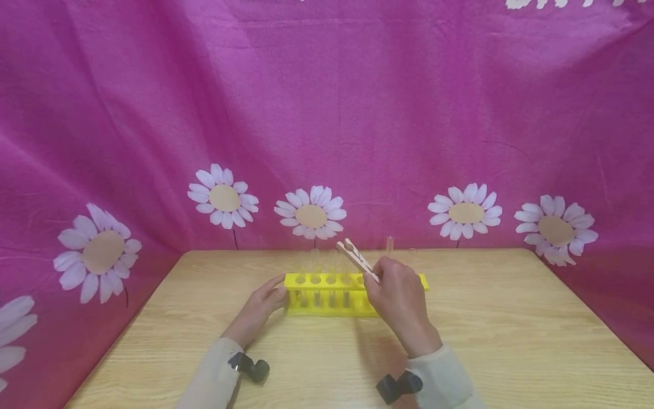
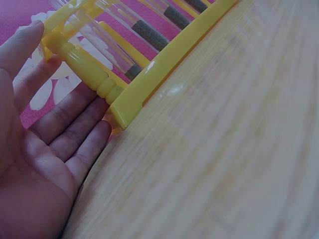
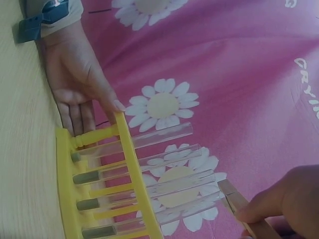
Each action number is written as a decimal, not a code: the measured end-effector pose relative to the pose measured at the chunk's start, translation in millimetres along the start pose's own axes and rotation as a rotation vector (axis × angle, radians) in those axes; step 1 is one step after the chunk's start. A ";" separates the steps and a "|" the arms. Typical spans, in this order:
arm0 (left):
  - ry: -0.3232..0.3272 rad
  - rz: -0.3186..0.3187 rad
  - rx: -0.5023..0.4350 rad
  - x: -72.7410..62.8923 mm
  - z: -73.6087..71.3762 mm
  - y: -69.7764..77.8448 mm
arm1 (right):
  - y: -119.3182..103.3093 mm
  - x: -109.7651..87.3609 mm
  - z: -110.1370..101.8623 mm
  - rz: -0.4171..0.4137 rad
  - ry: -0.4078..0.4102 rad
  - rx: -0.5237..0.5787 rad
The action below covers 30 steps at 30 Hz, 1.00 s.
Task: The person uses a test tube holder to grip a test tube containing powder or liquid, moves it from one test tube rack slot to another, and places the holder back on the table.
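Note:
A yellow test tube rack stands upright on the table. My left hand holds its left end, thumb on the top plate and fingers around the end post. Several clear test tubes stand in the rack, with dark grainy material at their bottoms. My right hand grips a wooden test tube clamp above the rack's right part. In the right wrist view the clamp's tip lies close to a tube's mouth; whether they touch, I cannot tell. The right hand hides part of the rack's right side.
Behind my right hand, the upper part of another clear tube shows, with a faint rim to its right. The wooden table ends at a pink cloth with printed daisies, hanging behind and at the sides.

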State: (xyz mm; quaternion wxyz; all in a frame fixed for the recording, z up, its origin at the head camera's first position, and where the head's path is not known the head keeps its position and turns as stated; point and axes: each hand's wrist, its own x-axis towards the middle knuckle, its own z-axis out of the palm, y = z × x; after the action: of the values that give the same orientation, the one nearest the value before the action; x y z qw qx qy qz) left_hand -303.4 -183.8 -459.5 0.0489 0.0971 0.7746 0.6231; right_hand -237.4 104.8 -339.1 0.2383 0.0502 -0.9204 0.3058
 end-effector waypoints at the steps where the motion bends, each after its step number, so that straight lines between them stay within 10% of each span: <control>1: 0.001 -0.001 -0.002 -0.1 0.0 -0.1 | -0.3 0.0 0.0 -0.001 0.001 -0.001; 30: -0.005 -0.019 -0.013 1.6 -0.9 -3.1 | -1.5 -0.5 2.5 0.026 -0.026 0.055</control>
State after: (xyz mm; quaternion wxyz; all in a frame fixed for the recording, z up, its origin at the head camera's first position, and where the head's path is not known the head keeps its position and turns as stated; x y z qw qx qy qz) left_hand -305.4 -184.9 -462.3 0.0575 0.0912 0.7713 0.6272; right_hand -237.6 102.0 -340.3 0.2207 0.0486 -0.9153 0.3334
